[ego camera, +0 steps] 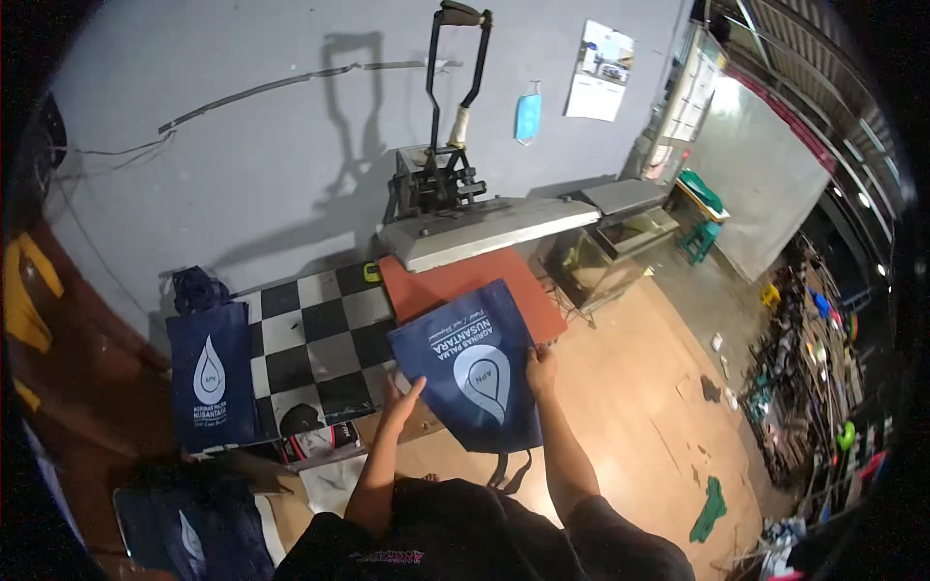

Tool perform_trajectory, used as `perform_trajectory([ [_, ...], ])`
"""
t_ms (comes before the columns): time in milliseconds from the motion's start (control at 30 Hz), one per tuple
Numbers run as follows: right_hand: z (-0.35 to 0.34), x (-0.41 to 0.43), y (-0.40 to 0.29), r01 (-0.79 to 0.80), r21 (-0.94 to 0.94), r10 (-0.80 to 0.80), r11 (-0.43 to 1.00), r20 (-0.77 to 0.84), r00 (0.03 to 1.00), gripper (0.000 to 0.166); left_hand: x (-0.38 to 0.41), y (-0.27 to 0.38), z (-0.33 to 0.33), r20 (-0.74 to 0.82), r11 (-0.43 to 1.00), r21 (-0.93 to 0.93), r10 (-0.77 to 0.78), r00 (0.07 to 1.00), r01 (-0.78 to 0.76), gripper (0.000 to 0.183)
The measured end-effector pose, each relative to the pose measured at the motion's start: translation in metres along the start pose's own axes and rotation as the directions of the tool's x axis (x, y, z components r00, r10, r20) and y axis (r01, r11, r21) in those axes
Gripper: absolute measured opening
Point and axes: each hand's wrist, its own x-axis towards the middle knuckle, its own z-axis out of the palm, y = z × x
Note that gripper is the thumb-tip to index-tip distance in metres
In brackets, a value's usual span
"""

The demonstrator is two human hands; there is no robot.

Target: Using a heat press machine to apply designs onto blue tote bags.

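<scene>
A navy fabric tote bag [443,378] with a white drop-shaped emblem and lettering is held up between my hands, its print upside down to me. My left hand [402,403] grips its left edge, thumb on the front. On the opposite edge, my right hand [541,370] pinches the fabric. Dark handles [517,476] dangle from the bag's near end. The bag's far end overlaps the orange-red lower pad [465,279] of a heat press. Above that pad the press's pale upper platen [494,229] is raised, with its lever handle [461,14] standing up.
Left of the press is a black-and-white checkered tabletop [330,319]. Similar navy bags [212,319] lie at its left end, and another dark printed bag [196,534] sits lower left. A yellow tape measure [372,273] rests beside the pad. A metal-framed box [603,261] stands right of the press.
</scene>
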Motion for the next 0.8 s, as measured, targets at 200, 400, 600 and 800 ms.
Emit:
perform_trajectory([
  [200,-0.002,0.033,0.006,0.134,0.07,-0.14,0.988,0.085,0.987,0.017,-0.019,-0.007,-0.005,0.251,0.949,-0.079,-0.278,0.927,0.305,0.064],
  [400,-0.039,0.09,0.019,0.194,0.0,-0.181,0.981,0.364,0.914,0.016,-0.067,0.103,0.017,0.031,0.988,-0.125,0.098,0.995,-0.093,0.044],
  [600,-0.048,0.124,-0.035,0.131,0.191,-0.194,0.973,0.366,0.91,0.018,-0.042,0.155,0.05,-0.206,0.904,-0.198,0.339,0.918,-0.378,0.024],
  [800,-0.018,0.165,-0.014,0.218,0.308,-0.3,0.926,0.249,0.921,0.02,-0.033,0.12,0.083,-0.17,0.929,-0.302,0.166,0.971,-0.212,0.023],
])
